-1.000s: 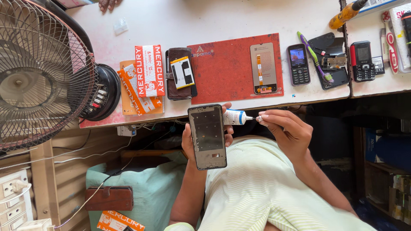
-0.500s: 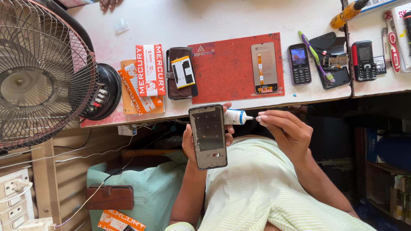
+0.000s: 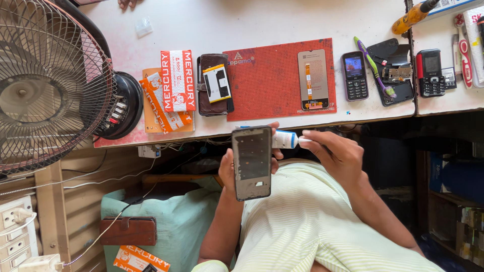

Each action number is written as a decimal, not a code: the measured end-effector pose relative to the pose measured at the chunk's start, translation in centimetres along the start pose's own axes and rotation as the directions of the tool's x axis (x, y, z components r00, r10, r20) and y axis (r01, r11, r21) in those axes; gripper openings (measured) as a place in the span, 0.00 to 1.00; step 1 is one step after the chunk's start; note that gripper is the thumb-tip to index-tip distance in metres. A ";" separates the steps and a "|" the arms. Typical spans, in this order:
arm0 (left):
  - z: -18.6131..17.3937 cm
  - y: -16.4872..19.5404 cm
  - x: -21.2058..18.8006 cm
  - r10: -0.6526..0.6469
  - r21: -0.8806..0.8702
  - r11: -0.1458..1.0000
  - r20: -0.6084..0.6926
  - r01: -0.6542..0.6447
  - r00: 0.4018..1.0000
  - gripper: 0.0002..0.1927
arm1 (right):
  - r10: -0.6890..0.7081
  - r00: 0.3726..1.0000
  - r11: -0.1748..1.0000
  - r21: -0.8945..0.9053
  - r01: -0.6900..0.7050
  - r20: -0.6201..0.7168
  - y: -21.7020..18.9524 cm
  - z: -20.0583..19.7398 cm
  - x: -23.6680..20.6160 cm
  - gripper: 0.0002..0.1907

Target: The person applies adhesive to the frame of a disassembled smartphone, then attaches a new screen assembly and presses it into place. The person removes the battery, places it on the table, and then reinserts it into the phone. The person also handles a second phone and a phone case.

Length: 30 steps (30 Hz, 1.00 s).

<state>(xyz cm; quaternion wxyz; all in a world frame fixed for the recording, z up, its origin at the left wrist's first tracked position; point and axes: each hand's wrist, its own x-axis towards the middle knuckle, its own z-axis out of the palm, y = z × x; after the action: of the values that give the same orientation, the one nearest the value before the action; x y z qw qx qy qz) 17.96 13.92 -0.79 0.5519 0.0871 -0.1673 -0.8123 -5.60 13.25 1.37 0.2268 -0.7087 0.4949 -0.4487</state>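
Note:
My left hand [image 3: 228,168] holds a dark phone frame [image 3: 251,162] upright below the table's front edge, inner side facing me. Its fingers wrap round behind the frame and also pinch a small white and blue tube [image 3: 284,139] that sticks out to the right. My right hand [image 3: 337,155] is at the tube's tip, thumb and fingertips closed on the white cap [image 3: 304,141]. Both hands hover over my lap in a pale striped shirt.
On the white table [image 3: 262,20] lie a red work mat [image 3: 272,85] with a phone display panel [image 3: 313,79], a brown wallet case [image 3: 214,85], orange and white boxes [image 3: 174,88], two keypad phones [image 3: 355,75] [image 3: 429,72], a toothbrush [image 3: 374,65] and phone parts. A table fan [image 3: 45,85] stands at left.
Almost nothing. Both hands keep the same grips on the frame and the tube; the view has shifted very slightly.

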 end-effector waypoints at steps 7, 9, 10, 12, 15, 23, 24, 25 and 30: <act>0.4 -0.1 0.2 -0.021 -0.006 1.000 -0.021 0.021 1.000 0.48 | 0.054 0.996 0.991 0.118 -0.062 0.068 1.4 0.5 -0.1 0.15; 0.5 0.1 0.2 -0.013 0.013 1.000 -0.037 0.013 0.999 0.48 | 0.027 0.998 0.996 0.089 -0.032 0.052 1.4 0.4 -0.3 0.15; 0.4 0.1 0.2 -0.004 0.026 1.000 -0.035 0.005 0.999 0.48 | 0.035 0.998 0.997 0.067 -0.039 0.059 1.4 0.5 -0.4 0.13; 0.3 0.2 0.3 -0.001 0.044 0.999 -0.030 0.002 1.000 0.48 | 0.054 0.996 0.998 0.024 -0.055 0.068 1.6 0.7 -0.6 0.11; 0.0 0.0 0.3 -0.035 0.044 0.998 -0.012 0.036 0.999 0.48 | 0.124 0.984 0.992 0.010 -0.126 0.124 2.4 0.7 -0.7 0.07; -0.1 -0.1 0.7 -0.043 0.069 0.997 0.015 0.042 0.999 0.48 | 0.106 0.989 0.993 0.048 -0.111 0.102 2.1 0.8 -0.5 0.11; -0.1 -0.1 0.7 -0.048 0.070 0.996 0.016 0.047 0.999 0.48 | 0.101 0.990 0.993 0.044 -0.106 0.103 2.1 0.9 -0.4 0.12; 0.0 -0.1 0.7 -0.056 0.071 0.996 0.016 0.054 0.998 0.48 | 0.140 0.984 0.988 0.044 -0.146 0.114 2.1 1.0 -0.4 0.12; 0.1 0.0 0.8 -0.078 0.065 0.995 0.020 0.077 0.997 0.46 | 0.406 0.886 0.892 0.115 -0.438 0.224 2.8 1.7 -0.7 0.14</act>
<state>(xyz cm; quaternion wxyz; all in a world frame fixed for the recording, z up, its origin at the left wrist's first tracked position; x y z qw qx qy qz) 17.65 13.21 -0.62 0.5148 0.1019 -0.1961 -0.8283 -5.60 12.48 -1.93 0.4234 -0.6030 0.5747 -0.3560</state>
